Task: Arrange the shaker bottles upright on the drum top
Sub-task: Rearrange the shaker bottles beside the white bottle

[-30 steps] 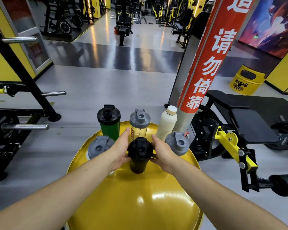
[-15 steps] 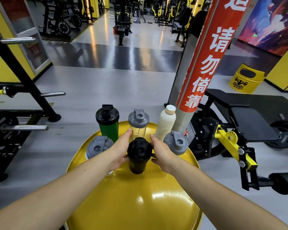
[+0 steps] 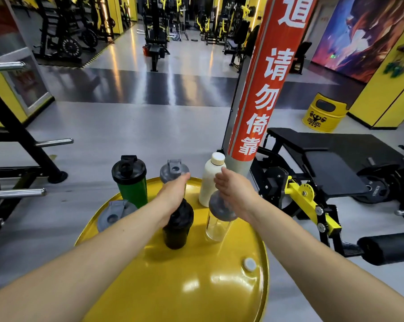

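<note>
Six bottles upright on yellow drum top (image 3: 173, 287): green shaker (image 3: 132, 184) with black lid, grey-lidded clear shaker (image 3: 174, 169), white bottle (image 3: 210, 182) at back; grey-lidded shaker (image 3: 113, 214) left edge; black shaker (image 3: 177, 226) and clear shaker (image 3: 218, 219) centre.

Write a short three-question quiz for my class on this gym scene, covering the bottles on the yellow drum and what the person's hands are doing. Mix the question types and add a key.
1. True or false: the white bottle is lying on its side on the drum top.
2. Multiple choice: which bottle stands nearest the camera? A) green shaker B) black shaker C) white bottle
3. Fill in: the left hand and right hand are both reaching towards the ____ row of bottles.

Key: 1 false, it stands upright. 2 B. 3 back.
</note>
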`<state>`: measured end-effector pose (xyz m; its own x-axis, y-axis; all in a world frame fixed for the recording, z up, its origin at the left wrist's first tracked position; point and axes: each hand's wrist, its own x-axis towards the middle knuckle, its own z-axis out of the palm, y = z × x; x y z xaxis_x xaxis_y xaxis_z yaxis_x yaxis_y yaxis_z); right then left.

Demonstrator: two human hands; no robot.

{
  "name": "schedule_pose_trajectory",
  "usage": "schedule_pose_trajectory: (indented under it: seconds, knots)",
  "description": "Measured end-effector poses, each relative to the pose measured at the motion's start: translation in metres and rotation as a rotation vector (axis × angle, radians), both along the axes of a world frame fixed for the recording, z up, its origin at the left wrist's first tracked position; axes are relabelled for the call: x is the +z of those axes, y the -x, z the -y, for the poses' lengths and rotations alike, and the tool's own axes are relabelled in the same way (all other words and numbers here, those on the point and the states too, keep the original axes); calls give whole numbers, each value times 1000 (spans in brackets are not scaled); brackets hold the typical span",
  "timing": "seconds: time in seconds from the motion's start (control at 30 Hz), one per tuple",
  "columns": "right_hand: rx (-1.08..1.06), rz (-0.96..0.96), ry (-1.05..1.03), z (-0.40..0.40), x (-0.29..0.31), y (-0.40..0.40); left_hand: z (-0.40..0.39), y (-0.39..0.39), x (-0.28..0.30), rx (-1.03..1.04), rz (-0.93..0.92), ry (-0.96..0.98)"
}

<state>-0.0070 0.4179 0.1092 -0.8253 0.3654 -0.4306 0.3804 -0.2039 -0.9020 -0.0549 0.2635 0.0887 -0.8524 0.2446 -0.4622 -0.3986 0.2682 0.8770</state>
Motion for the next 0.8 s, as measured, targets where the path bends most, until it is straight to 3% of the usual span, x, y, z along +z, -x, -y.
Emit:
schedule_pose_trajectory:
  seconds: [0.2, 0.4, 0.63, 0.8]
  knots:
    - [-26, -87, 2, -35, 15, -26, -4, 1, -10, -74, -148, 250]
    - [3, -74, -27, -46, 9, -22, 17, 1, -14, -465, -306, 658]
    - [25, -49, -101, -49, -13, -11, 28, -1, -24, -473, -476, 717]
    - [28, -27, -144, -50, -24, -5, 27, -3, -29, -428, -483, 742]
